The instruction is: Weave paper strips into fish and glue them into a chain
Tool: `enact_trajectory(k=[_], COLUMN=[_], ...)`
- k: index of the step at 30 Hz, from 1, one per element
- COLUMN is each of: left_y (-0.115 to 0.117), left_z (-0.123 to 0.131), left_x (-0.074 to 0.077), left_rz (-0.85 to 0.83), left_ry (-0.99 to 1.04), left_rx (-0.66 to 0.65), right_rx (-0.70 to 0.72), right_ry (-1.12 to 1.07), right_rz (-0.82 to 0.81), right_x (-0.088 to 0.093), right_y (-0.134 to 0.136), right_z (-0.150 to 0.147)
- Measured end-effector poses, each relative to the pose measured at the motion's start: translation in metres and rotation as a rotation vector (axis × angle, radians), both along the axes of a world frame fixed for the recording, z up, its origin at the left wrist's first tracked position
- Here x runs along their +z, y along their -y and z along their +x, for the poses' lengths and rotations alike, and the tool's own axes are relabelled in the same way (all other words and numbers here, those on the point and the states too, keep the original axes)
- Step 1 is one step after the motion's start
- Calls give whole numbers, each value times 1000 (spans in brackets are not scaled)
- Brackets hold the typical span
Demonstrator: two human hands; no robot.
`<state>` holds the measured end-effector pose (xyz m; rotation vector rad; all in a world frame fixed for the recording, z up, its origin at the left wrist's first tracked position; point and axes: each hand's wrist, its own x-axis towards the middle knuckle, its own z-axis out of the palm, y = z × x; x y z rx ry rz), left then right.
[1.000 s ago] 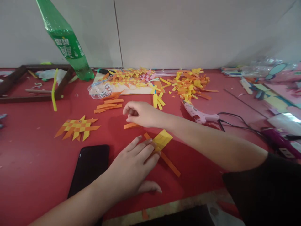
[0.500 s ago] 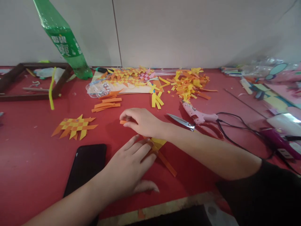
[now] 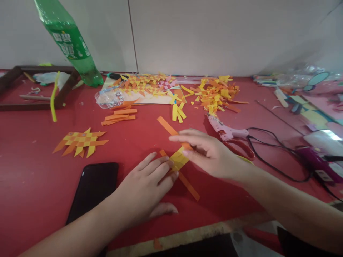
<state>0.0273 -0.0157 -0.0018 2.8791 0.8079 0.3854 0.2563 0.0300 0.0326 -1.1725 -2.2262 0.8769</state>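
My left hand [image 3: 152, 182] lies flat with its fingers stretched out, pressing a yellow paper piece [image 3: 180, 159] onto the red table. An orange paper strip [image 3: 189, 186] runs under those fingers and sticks out on both sides. My right hand [image 3: 206, 151] pinches a second orange paper strip [image 3: 167, 125] between thumb and fingers, just above the yellow piece. Left of my hands rests a finished-looking woven paper fish [image 3: 81, 141] in orange and yellow. Several loose orange strips [image 3: 120, 116] lie farther back.
A black phone [image 3: 93, 189] lies by my left forearm. Behind are a green bottle [image 3: 71, 46], yellow strips [image 3: 178, 112] and a heap of paper scraps [image 3: 218, 92]. To the right lie a pink glue gun [image 3: 227, 131], red-handled scissors [image 3: 241, 149] partly hidden, and a purple power socket [image 3: 320, 166].
My right hand has moved right and nearer with the orange strip, from beyond my left hand to above the yellow piece. It now covers the scissor blades. My left hand stays almost still.
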Motion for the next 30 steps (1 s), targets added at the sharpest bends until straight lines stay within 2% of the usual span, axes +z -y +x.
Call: enact_trajectory(k=[3,5,11,13,15,19,21,23,25,30], left_y=[1,2,3,2,2,2,1,1,1,-1], left_z=[0,1,1,1,0,0,0,0,1,1], left_x=[-1,-1,0,-1,-1,-1,-1,-1,-1,0], left_rz=[39,51,41,46,53,65,58,54,56,55], left_ry=[0,2,10,6,3,7,1,-1,0,-7], left_rx=[13,34,84,82,76,61,56,55,55,48], right_rx=[-31,-16,-77,-60,-46,-59,-46,-41,-60,-50], right_ry=[-9,16,127,102,-32,-295,-322,-315,-264,-14], right_rz=[-167,-163,174,205,102,-322,-511,-596,-532,-129], right_x=[-5,-12,-22,-21,-19,-18,-20,-23,-27,-36], right_y=[13,18,20,20,21,20,18,16,16,20], right_z=[4,6,12,15,18,19,16,12,8,0])
